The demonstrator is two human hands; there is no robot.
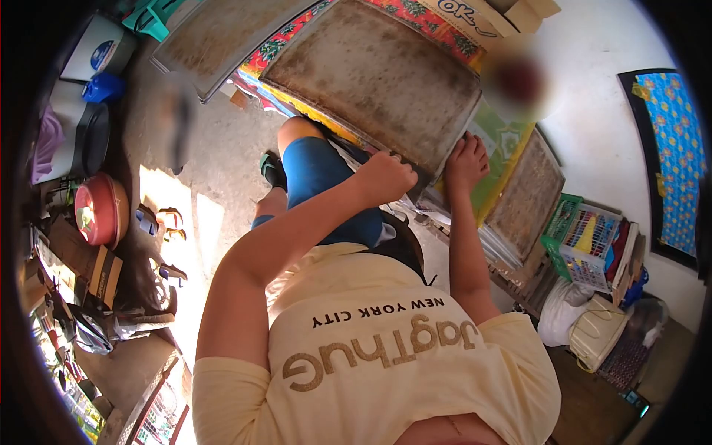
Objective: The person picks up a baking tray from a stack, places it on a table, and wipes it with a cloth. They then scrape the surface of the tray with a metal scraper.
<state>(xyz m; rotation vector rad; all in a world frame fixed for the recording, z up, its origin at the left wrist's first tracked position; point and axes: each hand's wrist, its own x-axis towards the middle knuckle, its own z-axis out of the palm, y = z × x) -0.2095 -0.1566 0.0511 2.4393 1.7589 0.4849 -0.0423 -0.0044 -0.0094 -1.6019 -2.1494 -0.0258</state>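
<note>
A large, flat, stained board with a thin metallic rim (378, 74) lies on the table in front of me. My left hand (386, 179) is closed in a fist at the board's near edge; what its fingers hold, if anything, is hidden. Beside the board's near right corner, my right hand (466, 163) lies with fingers extended, touching the edge of a green and yellow printed sheet (508, 137). A dark strip (424, 184) shows at the corner between both hands. Part of the sheet lies under a second stained board (526, 196) at the right.
Another stained board (230, 37) is at the upper left. A red patterned cloth (404, 11) covers the table, with a cardboard box (467, 18) behind. Plastic baskets (586, 237) and bags (564, 311) stand at the right. Slippers (170, 222) and a basin (96, 211) are at the left.
</note>
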